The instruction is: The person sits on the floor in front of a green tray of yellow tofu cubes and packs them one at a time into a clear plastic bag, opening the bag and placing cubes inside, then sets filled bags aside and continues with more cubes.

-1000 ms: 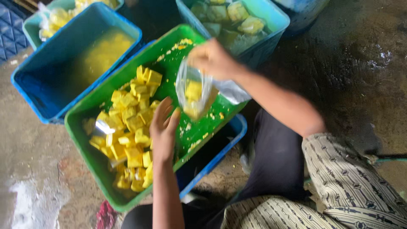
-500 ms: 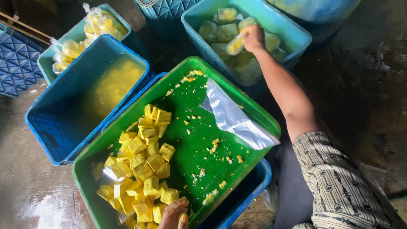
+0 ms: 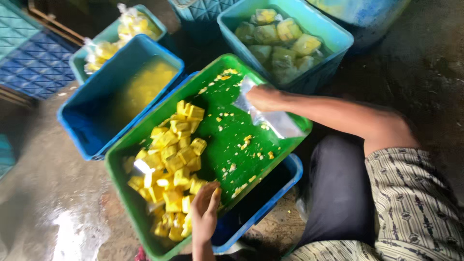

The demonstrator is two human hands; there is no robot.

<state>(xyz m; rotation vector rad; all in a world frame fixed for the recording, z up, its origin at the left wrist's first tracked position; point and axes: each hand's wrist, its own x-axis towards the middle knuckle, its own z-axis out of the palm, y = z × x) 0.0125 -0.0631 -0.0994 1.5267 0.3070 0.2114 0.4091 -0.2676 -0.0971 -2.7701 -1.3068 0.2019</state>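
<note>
The right hand (image 3: 266,98), at two o'clock on the green tray (image 3: 145,232), grips an empty clear bag (image 3: 278,121) by its mouth; the left hand (image 3: 205,212), at six o'clock, lies loosely open on the heap of yellow cubes (image 3: 171,164), holding nothing I can see. The step looks like bagging, so next comes opening the bag and scooping cubes in. One bag, one green tray, two hands; the cubes are too many to count

Yellow cubes (image 3: 171,164) lie heaped in the green tray (image 3: 145,241); clear plastic bags (image 3: 273,121) lie flat at its far corner.
</note>
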